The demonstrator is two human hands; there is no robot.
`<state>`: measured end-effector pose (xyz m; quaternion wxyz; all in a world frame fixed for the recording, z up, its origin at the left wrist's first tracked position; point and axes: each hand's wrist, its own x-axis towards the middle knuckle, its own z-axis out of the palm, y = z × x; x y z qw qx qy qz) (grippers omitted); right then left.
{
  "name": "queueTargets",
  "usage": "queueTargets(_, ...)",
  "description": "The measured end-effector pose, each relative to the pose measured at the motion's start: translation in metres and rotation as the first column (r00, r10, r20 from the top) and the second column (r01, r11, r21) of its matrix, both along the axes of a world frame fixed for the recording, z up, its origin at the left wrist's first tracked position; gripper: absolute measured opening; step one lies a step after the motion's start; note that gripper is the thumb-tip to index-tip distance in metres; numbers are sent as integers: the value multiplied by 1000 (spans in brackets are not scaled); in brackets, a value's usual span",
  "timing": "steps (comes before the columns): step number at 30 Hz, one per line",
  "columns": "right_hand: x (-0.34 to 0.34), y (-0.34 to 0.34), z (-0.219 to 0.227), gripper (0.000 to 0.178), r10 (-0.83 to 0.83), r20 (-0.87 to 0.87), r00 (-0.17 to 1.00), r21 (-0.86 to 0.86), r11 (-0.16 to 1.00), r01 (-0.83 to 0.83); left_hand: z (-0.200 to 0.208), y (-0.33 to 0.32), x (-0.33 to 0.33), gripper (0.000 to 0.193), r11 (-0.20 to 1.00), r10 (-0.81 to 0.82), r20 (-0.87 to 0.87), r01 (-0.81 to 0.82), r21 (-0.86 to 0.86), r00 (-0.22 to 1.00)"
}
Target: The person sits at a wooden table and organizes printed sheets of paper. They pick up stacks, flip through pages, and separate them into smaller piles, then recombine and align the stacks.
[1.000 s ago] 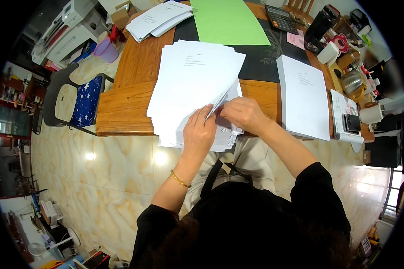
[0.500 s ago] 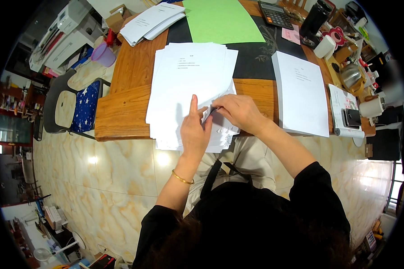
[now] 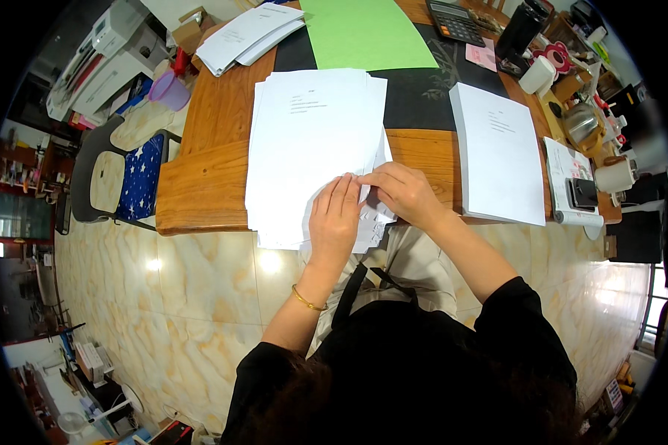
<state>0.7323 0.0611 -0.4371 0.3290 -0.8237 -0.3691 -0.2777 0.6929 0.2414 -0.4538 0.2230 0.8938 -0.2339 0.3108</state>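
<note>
A loose, uneven stack of white printed paper (image 3: 297,148) lies in front of me, its near edge overhanging the table. My left hand (image 3: 335,219), fingers together and bent over the top sheet, closes on the paper near the lower right corner; its thumb is hidden. Meeting it at the fingertips, my right hand (image 3: 408,194) pinches the paper's right edge. Below the hands, several lower sheets show ruffled, curled corners. To the right rests a thick, neat stack of paper (image 3: 501,159), untouched by either hand.
A wooden table (image 3: 200,189) bears a green sheet (image 3: 367,33), more papers (image 3: 245,37) at the far left and a calculator (image 3: 456,24). A black flask (image 3: 523,30) and glass kettle (image 3: 583,122) stand right. A chair (image 3: 89,178) is at the left.
My left hand has turned over, its raised index finger coming down beside the other fingers onto the paper. The right hand has shifted slightly nearer me; the top sheet's lifted corner now lies flatter.
</note>
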Motion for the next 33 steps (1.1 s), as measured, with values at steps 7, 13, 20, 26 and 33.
queueTargets(7,4,-5,1,24,24,69,997,-11,1000,-23,0,-9,9,46,1000,12,32,-12,14,999)
queueTargets(13,26,-2,25,13,102,116,988,-93,991,-92,12,17,19,53,986,-168,-1,168,-24,986)
queueTargets(20,33,1,35,17,123,36,992,-101,988,-119,25,30,24,49,953,-301,-13,301,31,954)
queueTargets(26,0,-46,29,23,-44,-168,985,-18,999,41,10,28,19,50,964,-211,-230,164,-210,950)
queueTargets(33,-29,-56,15,17,16,-153,988,-180,983,-44,22,13,20,50,964,-239,-160,213,-162,958)
